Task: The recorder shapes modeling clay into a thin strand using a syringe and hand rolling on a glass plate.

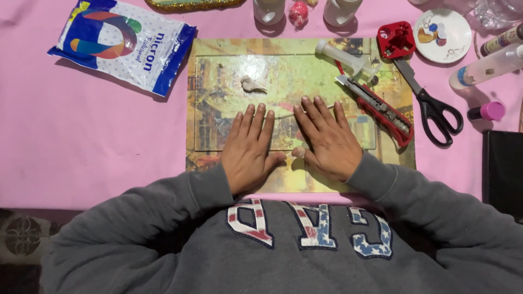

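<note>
Two hands lie flat, palms down, side by side on a clear sheet [283,65] laid over a picture board [397,158]. Left hand [249,147]: fingers spread and straight, closed on nothing. Right hand [327,139]: likewise flat and spread; a thin pale strand [286,115] runs between the two sets of fingertips, seemingly pressed under them, though how far it goes beneath cannot be told.

Left to right: a blue-and-white bag [122,43] lies on the pink cloth [81,141], well apart from the board, leaving open room on that side. A small pale lump [251,84] sits on the sheet just above the left fingertips, free of both hands. A small pinkish bit [297,152] rests between the thumbs.

Right of the hands it crowds: a white tube [346,57], a red knife [376,103] lying diagonally close to the right hand, scissors [430,103] beyond the board's edge, then a palette dish [442,34], bottles [485,65], and a pink cap [493,110].

Near edge: the board stops at the grey sleeves [180,198].
</note>
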